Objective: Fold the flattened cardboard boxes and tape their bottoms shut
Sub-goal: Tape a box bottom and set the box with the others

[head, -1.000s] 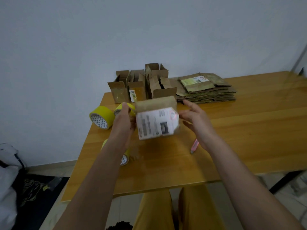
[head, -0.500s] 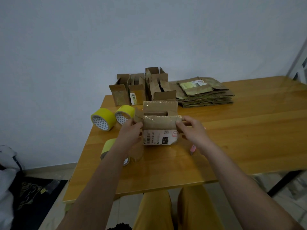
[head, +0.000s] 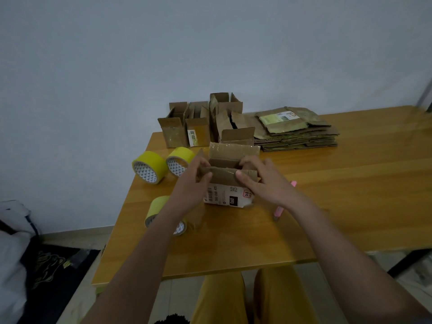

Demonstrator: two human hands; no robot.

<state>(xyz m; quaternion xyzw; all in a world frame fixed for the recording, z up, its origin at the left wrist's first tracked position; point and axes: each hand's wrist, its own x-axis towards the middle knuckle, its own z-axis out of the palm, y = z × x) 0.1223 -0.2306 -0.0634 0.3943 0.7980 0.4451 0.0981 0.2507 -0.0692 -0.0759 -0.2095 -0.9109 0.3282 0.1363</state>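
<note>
On the table [head: 350, 195], both hands grip the box [head: 230, 183] flaps.

Matt brown cardboard box [head: 230, 176], glossy yellow tape rolls [head: 149, 166], glossy wooden table [head: 327, 206].

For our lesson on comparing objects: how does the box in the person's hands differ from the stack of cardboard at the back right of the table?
1. The box in the hands is opened into shape with flaps standing; the stack lies flattened.
2. The box is one piece, held by the left hand and right hand; the stack is many layers, untouched.
3. The box's label is white; the stack's top label is greenish.

Both are worn brown cardboard on the same table.
</note>
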